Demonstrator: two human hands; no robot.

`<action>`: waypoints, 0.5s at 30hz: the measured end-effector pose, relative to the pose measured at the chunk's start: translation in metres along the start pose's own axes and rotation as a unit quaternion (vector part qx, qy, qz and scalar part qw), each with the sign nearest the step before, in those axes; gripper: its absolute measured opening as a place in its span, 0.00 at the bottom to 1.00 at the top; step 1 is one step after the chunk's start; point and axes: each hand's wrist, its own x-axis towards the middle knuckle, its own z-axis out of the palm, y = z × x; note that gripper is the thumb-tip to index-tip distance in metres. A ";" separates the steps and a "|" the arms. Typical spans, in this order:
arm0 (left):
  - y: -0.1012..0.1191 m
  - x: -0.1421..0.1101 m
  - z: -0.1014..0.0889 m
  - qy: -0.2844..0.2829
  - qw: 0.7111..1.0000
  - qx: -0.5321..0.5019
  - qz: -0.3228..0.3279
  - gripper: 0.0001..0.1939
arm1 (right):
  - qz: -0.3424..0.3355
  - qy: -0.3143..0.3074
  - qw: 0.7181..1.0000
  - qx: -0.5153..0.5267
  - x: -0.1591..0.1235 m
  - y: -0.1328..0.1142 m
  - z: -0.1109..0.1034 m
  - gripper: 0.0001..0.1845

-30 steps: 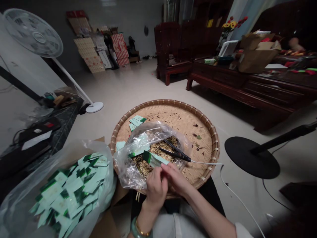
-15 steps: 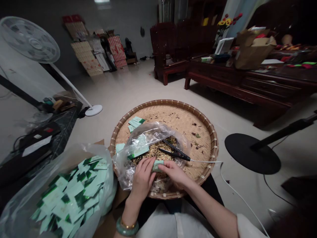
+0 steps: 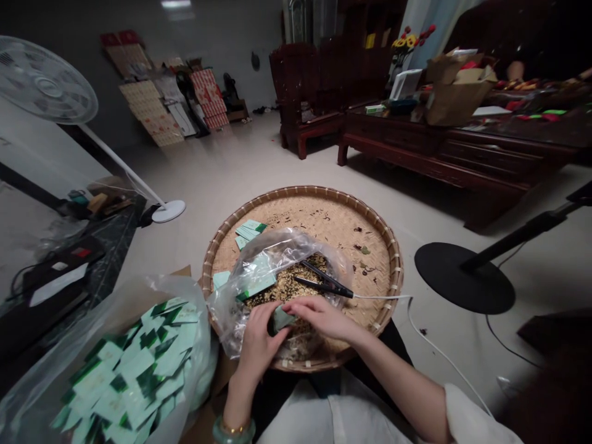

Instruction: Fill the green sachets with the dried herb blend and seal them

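My left hand (image 3: 259,336) is closed around a small pale green packet (image 3: 281,318), holding it above the near side of a round woven tray (image 3: 303,189). My right hand (image 3: 319,316) pinches the packet's upper edge; its fingertips partly cover it. Beneath them a clear plastic bag (image 3: 226,311) lies open with a loose dried mix (image 3: 272,291) of pale and dark bits. A black hair-straightener-like tool (image 3: 341,290), jaws apart and white cord trailing right, rests over the mix. Flat green packets (image 3: 259,271) lie at the bag's left, and more packets (image 3: 251,229) on the tray.
A large clear bag (image 3: 194,296) full of green packets stands at my left. Beyond it are a dark marble ledge (image 3: 123,243) and a white fan (image 3: 50,86). A black round stand base (image 3: 462,277) is at right. Dark wooden furniture (image 3: 411,145) stands farther back.
My right fingers have shifted left onto the packet's top. The packet has turned from lying sideways to more upright in my left hand. The view has swung slightly right.
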 end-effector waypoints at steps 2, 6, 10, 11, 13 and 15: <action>-0.001 0.000 -0.002 0.014 0.999 -0.017 -0.030 0.18 | 0.012 0.023 0.999 0.029 0.000 -0.006 -0.014 0.19; -0.005 -0.005 -0.002 0.049 0.991 -0.076 -0.102 0.19 | 0.024 0.086 0.981 -0.175 -0.003 0.004 -0.040 0.15; -0.014 -0.012 -0.002 0.112 0.959 -0.163 -0.202 0.25 | 0.009 0.030 0.908 -0.418 -0.008 0.023 -0.046 0.12; -0.017 -0.014 -0.001 0.131 0.950 -0.180 -0.220 0.27 | 0.012 0.012 0.896 -0.443 -0.008 0.026 -0.043 0.13; -0.021 -0.014 -0.002 0.160 0.934 -0.210 -0.241 0.29 | 0.014 -0.013 0.883 -0.470 -0.008 0.030 -0.034 0.14; -0.024 -0.013 -0.003 0.178 0.924 -0.232 -0.248 0.29 | 0.002 -0.031 0.879 -0.475 -0.004 0.031 -0.025 0.15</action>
